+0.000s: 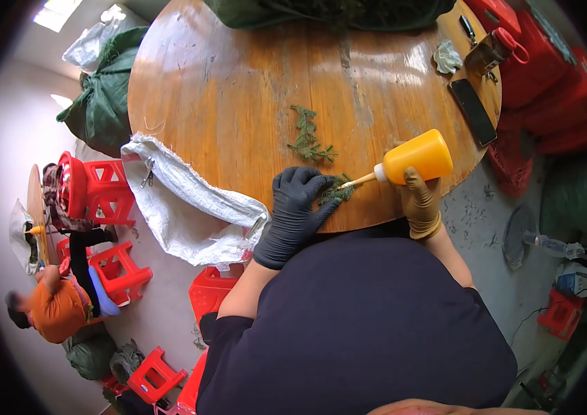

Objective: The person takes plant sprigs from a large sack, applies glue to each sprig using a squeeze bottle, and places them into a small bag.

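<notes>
My left hand [295, 211], in a black glove, has its fingers closed on a small green sprig [335, 191] near the table's front edge. In a tan glove, my right hand [420, 202] grips a yellow squeeze bottle [418, 158], which lies tilted with its long pale nozzle [360, 181] pointing left. The nozzle's tip is at the sprig. Farther back on the wooden table [238, 90] lies a longer green branch [307, 138].
A white woven sack [182, 207] hangs over the table's left edge. Along the right edge are a phone [473, 111], a bottle [488, 52] and crumpled paper [447, 57]. A person in orange [59, 308] sits at far left, near red stools [120, 271].
</notes>
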Demonstrator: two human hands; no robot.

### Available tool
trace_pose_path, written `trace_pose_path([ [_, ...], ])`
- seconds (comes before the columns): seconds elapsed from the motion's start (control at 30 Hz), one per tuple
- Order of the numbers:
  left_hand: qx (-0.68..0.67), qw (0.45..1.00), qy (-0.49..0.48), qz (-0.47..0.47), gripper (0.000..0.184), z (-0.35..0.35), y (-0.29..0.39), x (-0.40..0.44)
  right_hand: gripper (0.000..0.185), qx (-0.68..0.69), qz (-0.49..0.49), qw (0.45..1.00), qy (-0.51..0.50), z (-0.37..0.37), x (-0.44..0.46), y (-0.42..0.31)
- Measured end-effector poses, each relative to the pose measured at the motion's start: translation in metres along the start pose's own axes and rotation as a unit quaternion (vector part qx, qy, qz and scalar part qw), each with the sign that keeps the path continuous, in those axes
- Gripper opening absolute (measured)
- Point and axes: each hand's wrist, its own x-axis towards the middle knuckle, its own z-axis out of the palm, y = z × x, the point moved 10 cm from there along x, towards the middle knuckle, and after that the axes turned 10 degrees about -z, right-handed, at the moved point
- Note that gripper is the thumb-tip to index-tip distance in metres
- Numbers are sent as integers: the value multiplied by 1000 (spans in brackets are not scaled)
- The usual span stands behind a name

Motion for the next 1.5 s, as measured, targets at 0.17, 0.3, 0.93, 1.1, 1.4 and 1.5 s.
trace_pose_path([
  [0.17, 8, 1000, -1, -3, 34, 1, -1, 0, 49, -30, 1, 1000, -8, -12, 0, -1],
  [0.3, 4, 1000, 1, 1, 34, 1, 0, 1, 46, -59, -45, 997, 10, -21, 5, -14],
  [0.93, 34, 999, 2, 9, 38, 8, 3, -1, 45, -1, -72, 994, 82, -78, 7, -15],
  [1.1, 4, 999, 32, 1, 29, -10, -4, -14, 49, 98, -69, 987, 104, -92, 13, -11],
  [1.4, 170, 923, 220, -265, 35, -173, -166, -118, 54, 118, -59, 988, 86, -95, 25, -7],
  [1.5, 338, 879, 145, -303, 43, -165, -170, -122, 54, 113, -65, 987, 95, -98, 25, -6],
])
